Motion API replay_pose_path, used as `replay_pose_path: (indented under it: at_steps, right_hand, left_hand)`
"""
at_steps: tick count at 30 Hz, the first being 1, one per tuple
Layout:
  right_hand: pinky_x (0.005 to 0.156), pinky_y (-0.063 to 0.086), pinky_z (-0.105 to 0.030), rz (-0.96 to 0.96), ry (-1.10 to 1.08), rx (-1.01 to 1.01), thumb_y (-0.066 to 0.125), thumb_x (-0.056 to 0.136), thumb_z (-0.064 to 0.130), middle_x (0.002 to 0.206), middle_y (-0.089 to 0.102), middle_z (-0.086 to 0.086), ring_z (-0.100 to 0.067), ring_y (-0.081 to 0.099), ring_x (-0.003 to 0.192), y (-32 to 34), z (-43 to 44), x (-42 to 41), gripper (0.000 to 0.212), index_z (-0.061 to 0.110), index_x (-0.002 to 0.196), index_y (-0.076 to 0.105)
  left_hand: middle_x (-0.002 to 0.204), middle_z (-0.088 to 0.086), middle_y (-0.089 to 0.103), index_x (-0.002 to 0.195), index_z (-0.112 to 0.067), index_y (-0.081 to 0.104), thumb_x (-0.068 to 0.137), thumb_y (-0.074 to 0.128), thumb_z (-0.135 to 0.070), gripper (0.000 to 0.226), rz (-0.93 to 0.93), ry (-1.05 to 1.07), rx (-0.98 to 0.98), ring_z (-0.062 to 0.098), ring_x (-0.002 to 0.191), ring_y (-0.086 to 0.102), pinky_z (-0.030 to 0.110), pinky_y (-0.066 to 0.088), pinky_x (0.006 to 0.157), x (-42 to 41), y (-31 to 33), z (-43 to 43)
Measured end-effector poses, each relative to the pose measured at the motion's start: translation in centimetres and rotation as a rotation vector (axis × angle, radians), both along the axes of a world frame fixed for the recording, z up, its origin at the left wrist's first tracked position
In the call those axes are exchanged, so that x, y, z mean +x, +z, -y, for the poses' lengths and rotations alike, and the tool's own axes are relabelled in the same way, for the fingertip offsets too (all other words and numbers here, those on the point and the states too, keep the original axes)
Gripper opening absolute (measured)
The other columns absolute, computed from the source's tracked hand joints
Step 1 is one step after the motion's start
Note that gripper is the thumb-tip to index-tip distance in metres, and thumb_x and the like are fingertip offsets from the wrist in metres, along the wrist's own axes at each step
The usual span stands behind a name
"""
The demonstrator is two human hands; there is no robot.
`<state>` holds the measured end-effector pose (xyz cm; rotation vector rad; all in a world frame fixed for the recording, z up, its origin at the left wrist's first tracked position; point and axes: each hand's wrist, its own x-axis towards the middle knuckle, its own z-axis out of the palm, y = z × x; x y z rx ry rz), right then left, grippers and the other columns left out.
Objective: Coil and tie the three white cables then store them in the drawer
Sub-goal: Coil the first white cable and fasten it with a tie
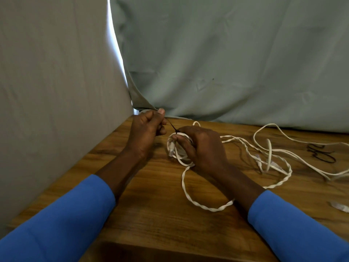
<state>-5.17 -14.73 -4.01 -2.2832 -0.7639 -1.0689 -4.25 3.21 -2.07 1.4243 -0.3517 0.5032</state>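
Note:
My right hand point(202, 146) grips a small coil of white cable point(174, 148) just above the wooden table point(151, 214), its clear plug end hanging at the coil's left. A thin black tie point(172, 126) runs taut from the coil up to my left hand point(146, 129), which pinches its free end. A twisted length of the same white cable point(190, 199) trails from the coil in a loop under my right forearm. More loose white cables point(272, 152) lie tangled to the right. No drawer is in view.
Several black ties point(321, 152) lie on the table at the right, past the loose cables. A small white connector point(340, 207) sits near the right edge. Grey-green cloth point(226, 63) hangs behind the table and along its left side.

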Motion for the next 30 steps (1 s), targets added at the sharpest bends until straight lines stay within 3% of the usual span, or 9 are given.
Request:
replay_pose_path:
  at_steps: [6,10,13,17,19,21,24,27,30]
  right_hand:
    - [0.072,0.056,-0.039,-0.122,0.194,0.301,0.064,0.103,0.035,0.090,0.077,0.010,-0.006,0.071,0.081,0.1,-0.3,-0.3,0.020,0.022,0.103,0.079]
    - [0.076,0.058,-0.046,-0.183,0.230,0.498,0.063,0.103,0.036,0.090,0.078,0.006,-0.011,0.074,0.084,-0.2,-0.4,0.4,0.024,0.018,0.102,0.079]
    - [0.076,0.058,-0.052,-0.259,0.255,0.594,0.061,0.102,0.042,0.088,0.078,0.002,-0.018,0.075,0.083,-0.6,-0.1,1.0,0.029,0.019,0.099,0.079]
    - [0.070,0.057,-0.055,-0.326,0.316,0.643,0.059,0.103,0.046,0.080,0.075,-0.005,-0.030,0.072,0.076,-0.6,0.2,1.0,0.036,0.017,0.088,0.074]
    - [0.067,0.055,-0.047,-0.362,0.315,0.673,0.055,0.105,0.048,0.073,0.071,0.000,-0.024,0.069,0.070,-0.6,0.0,0.9,0.039,0.020,0.083,0.071]
    - [0.066,0.050,-0.051,-0.437,0.344,0.726,0.051,0.104,0.054,0.066,0.063,-0.003,-0.026,0.061,0.065,-0.7,-0.3,0.8,0.049,0.017,0.077,0.066]
    - [0.082,0.053,-0.066,-0.577,0.436,0.780,0.054,0.097,0.060,0.085,0.070,-0.011,-0.034,0.067,0.083,-1.2,-1.0,0.6,0.050,0.013,0.098,0.070]
    - [0.096,0.055,-0.061,-0.486,0.411,0.740,0.053,0.104,0.046,0.112,0.073,-0.002,-0.021,0.071,0.107,-1.8,-1.8,0.2,0.030,0.031,0.127,0.064]
    - [0.100,0.054,-0.053,-0.351,0.326,0.648,0.046,0.109,0.040,0.126,0.069,0.005,-0.016,0.067,0.116,-1.6,-1.9,0.2,0.032,0.038,0.139,0.053]
  left_hand:
    - [0.072,0.008,0.063,0.082,-0.014,0.062,0.106,0.043,-0.052,0.049,0.052,0.123,0.204,0.021,0.070,0.061,0.047,0.051,0.067,-0.2,-2.0,1.7]
    - [0.077,-0.003,0.066,0.094,-0.020,0.055,0.106,0.044,-0.052,0.036,0.132,0.075,0.266,0.010,0.073,0.064,0.044,0.055,0.067,-1.2,-2.3,2.8]
    - [0.091,-0.007,0.072,0.119,-0.025,0.047,0.099,0.054,-0.058,0.040,0.131,-0.082,0.384,0.007,0.082,0.071,0.029,0.056,0.071,-1.0,-2.4,2.4]
    - [0.118,-0.009,0.070,0.144,-0.026,0.036,0.095,0.071,-0.038,0.061,0.166,-0.079,0.494,0.002,0.106,0.070,0.023,0.057,0.088,-1.4,-2.3,2.7]
    - [0.111,-0.015,0.070,0.142,-0.022,0.041,0.101,0.064,-0.029,0.048,0.230,-0.004,0.471,0.001,0.101,0.070,0.018,0.056,0.083,-1.6,-2.2,3.3]
    - [0.106,-0.015,0.070,0.137,-0.016,0.047,0.106,0.056,-0.023,0.034,0.294,0.078,0.457,0.003,0.096,0.070,0.017,0.054,0.079,-1.7,-2.1,3.6]
    - [0.099,-0.010,0.070,0.130,-0.014,0.052,0.107,0.052,-0.019,0.024,0.332,0.149,0.447,0.006,0.089,0.070,0.016,0.053,0.072,-1.6,-2.1,3.5]
    - [0.091,-0.011,0.069,0.128,-0.012,0.054,0.108,0.050,-0.013,0.021,0.326,0.179,0.431,0.002,0.080,0.069,0.011,0.048,0.066,-1.5,-2.1,3.5]
    - [0.084,-0.012,0.066,0.124,-0.012,0.055,0.109,0.048,-0.015,0.017,0.298,0.182,0.427,-0.001,0.072,0.066,0.011,0.045,0.063,-1.3,-2.3,3.6]
